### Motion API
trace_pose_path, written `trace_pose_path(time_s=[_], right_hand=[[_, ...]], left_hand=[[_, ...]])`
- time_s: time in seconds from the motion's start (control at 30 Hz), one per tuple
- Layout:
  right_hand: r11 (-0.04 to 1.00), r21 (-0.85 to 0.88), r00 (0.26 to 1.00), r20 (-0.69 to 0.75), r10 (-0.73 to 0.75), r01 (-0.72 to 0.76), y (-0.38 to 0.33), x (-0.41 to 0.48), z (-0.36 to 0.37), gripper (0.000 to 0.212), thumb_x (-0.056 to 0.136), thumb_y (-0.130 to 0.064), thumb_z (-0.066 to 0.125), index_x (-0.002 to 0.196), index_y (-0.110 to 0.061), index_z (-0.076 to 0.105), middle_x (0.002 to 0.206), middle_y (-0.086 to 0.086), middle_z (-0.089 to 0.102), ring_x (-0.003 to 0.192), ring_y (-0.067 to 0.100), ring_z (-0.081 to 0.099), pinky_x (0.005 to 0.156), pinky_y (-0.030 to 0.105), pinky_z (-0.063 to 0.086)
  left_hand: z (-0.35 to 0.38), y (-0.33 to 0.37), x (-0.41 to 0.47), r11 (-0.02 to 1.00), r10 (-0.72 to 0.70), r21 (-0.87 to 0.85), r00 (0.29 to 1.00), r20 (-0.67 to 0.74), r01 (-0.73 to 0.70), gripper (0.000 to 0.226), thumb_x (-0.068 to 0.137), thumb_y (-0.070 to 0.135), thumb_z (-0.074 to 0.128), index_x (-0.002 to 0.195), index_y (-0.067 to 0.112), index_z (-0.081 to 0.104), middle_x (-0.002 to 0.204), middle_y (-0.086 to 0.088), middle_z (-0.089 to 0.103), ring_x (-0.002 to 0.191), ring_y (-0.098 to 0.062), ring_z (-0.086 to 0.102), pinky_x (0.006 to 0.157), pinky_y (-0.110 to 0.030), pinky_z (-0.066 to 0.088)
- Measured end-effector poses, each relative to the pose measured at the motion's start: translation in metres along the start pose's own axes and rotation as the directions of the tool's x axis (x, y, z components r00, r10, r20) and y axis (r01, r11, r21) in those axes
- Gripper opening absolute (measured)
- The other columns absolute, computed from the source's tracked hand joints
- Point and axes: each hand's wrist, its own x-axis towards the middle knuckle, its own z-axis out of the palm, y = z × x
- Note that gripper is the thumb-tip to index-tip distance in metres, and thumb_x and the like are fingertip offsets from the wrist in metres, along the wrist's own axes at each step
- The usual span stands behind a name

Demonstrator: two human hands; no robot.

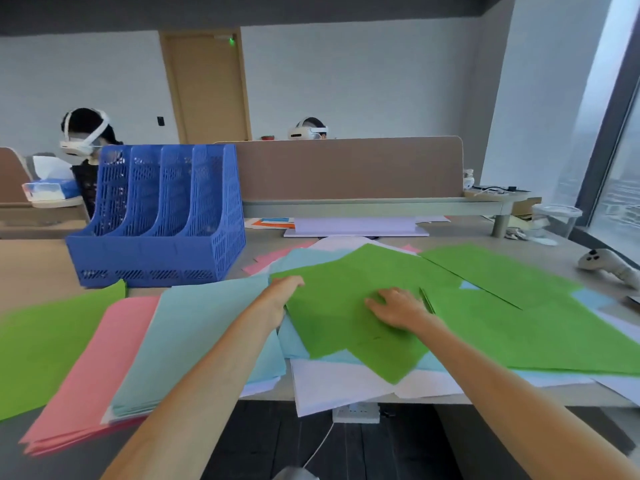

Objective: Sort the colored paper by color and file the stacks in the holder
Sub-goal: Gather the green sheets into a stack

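Observation:
Loose green sheets (pixel 346 306) lie on top of a mixed spread of light blue, white and pink paper in the middle of the desk. My left hand (pixel 282 294) grips the left edge of the top green sheet, fingers curled over it. My right hand (pixel 398 306) rests flat on the same sheet, fingers spread. More green sheets (pixel 519 317) fan out to the right. At the left lie sorted stacks: light blue (pixel 201 337), pink (pixel 90 368) and green (pixel 45 344). The blue four-slot file holder (pixel 159 216) stands at the back left, its slots seemingly bare.
A white game controller (pixel 609 263) lies at the right edge of the desk. A beige divider panel (pixel 346 168) runs along the back, with white sheets (pixel 356 226) under its shelf. Two people wearing headsets sit behind it. Sheets overhang the desk's front edge.

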Motion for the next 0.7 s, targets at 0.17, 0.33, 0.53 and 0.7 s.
trace_pose_path(time_s=[0.17,0.33,0.53,0.7], right_hand=[[0.996,-0.085,0.985,-0.169,-0.034,0.020,0.006,-0.003,-0.005,0.067,0.090,-0.068,0.037,0.139,-0.022,0.047,0.142,0.008,0.047,0.133,0.029,0.039,0.108,0.047,0.034],[0.993,-0.093,0.997,-0.027,0.069,-0.071,0.027,0.003,-0.008,0.089,0.081,-0.081,0.035,0.149,-0.024,0.032,0.157,0.014,0.023,0.146,0.034,0.016,0.117,0.049,0.017],[0.991,-0.127,0.994,-0.106,0.036,-0.049,0.029,0.001,-0.011,0.082,0.086,-0.075,0.038,0.145,-0.019,0.034,0.139,0.010,0.050,0.129,0.028,0.046,0.105,0.043,0.040],[0.993,-0.117,0.987,-0.156,-0.032,0.014,0.025,-0.002,-0.014,0.068,0.092,-0.064,0.040,0.143,-0.019,0.040,0.135,0.010,0.054,0.126,0.027,0.048,0.100,0.041,0.043]], left_hand=[[0.004,-0.005,0.013,0.999,0.008,-0.052,0.999,-0.039,-0.010,0.042,0.085,0.006,0.057,0.126,0.006,0.047,0.095,-0.005,0.061,0.079,-0.018,0.058,0.060,-0.026,0.048],[0.015,-0.012,0.017,0.999,-0.028,-0.020,1.000,-0.004,0.028,0.045,0.074,0.015,0.064,0.118,0.008,0.056,0.110,-0.008,0.066,0.094,-0.021,0.063,0.080,-0.030,0.049],[0.026,-0.004,0.012,0.991,-0.044,-0.127,0.998,0.050,0.050,0.029,0.084,0.008,0.057,0.112,0.014,0.054,0.100,-0.008,0.061,0.068,-0.021,0.059,0.067,-0.027,0.046],[0.035,-0.012,0.020,0.970,-0.047,-0.241,0.999,-0.008,0.044,0.036,0.073,0.006,0.065,0.108,0.007,0.055,0.093,-0.015,0.064,0.070,-0.026,0.062,0.062,-0.034,0.056]])
